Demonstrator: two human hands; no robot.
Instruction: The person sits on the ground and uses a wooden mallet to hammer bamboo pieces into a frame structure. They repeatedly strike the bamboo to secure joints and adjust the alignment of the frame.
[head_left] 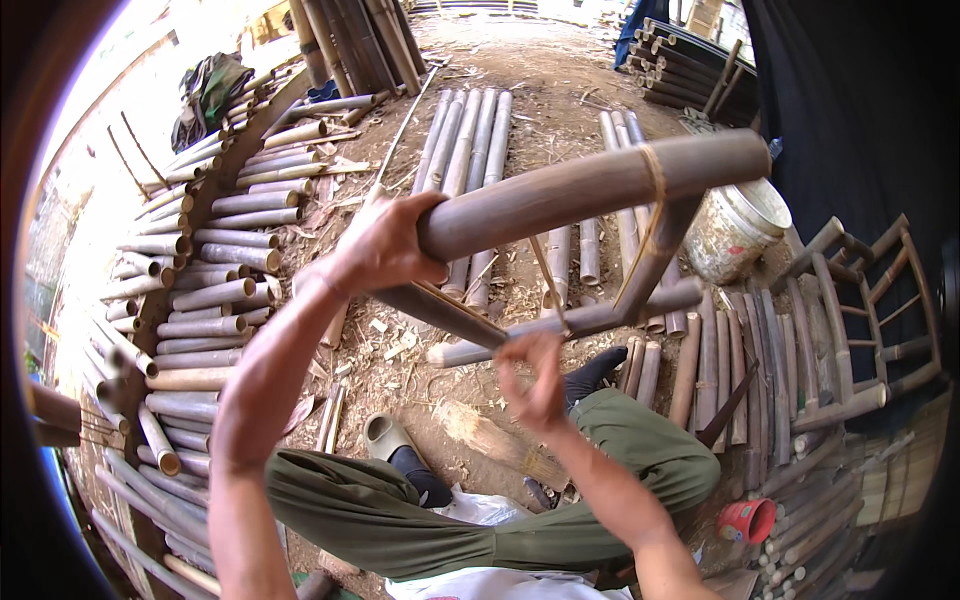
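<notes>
A bamboo frame (590, 195) is held up in front of me, tilted, with a thick pole on top, a thinner pole below and slanting struts between them. My left hand (393, 240) grips its left end, with the fingers wrapped around the bamboo. A thin strip binds the top pole near its right end. Another narrow strip (548, 280) slants down inside the frame toward the lower pole. Just below that pole, my right hand (537, 378) has its thumb and fingers drawn together at the frame. What lies between those fingertips is too small to tell.
Cut bamboo lengths (225, 290) are stacked at the left; more poles (465, 135) lie ahead. At the right stand a stained white bucket (735, 235) and a bamboo frame with rungs (870, 310). A dark blade (732, 405) and a red cup (747, 521) are near my knee.
</notes>
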